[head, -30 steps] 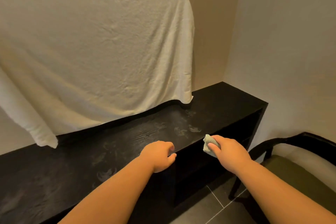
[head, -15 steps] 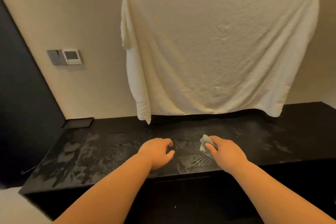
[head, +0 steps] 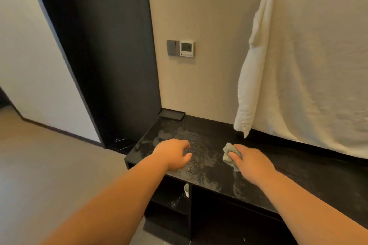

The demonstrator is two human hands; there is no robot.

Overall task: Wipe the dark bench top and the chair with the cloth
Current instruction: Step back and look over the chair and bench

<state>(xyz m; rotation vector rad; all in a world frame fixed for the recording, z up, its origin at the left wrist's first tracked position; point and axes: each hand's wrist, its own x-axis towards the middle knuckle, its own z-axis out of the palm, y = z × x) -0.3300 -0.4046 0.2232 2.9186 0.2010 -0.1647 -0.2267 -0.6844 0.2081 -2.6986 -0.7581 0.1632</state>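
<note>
The dark bench top (head: 207, 139) runs from its left end near the black wall panel off to the right, with pale damp smears across it. My right hand (head: 253, 163) grips a small crumpled grey-green cloth (head: 228, 154) and holds it down on the bench near the front edge. My left hand (head: 172, 154) hovers over the bench's left part with fingers loosely curled and nothing in it. The chair is out of view.
A large white towel (head: 308, 65) hangs over the back of the bench on the right. A small black tray (head: 171, 114) lies at the bench's back left corner. A wall control panel (head: 180, 48) sits above. Open shelves (head: 171, 201) lie under the bench; floor to the left.
The view has swung left along the bench, from its right end with the chair to its left end. Both hands moved left with it, the right still gripping the cloth.
</note>
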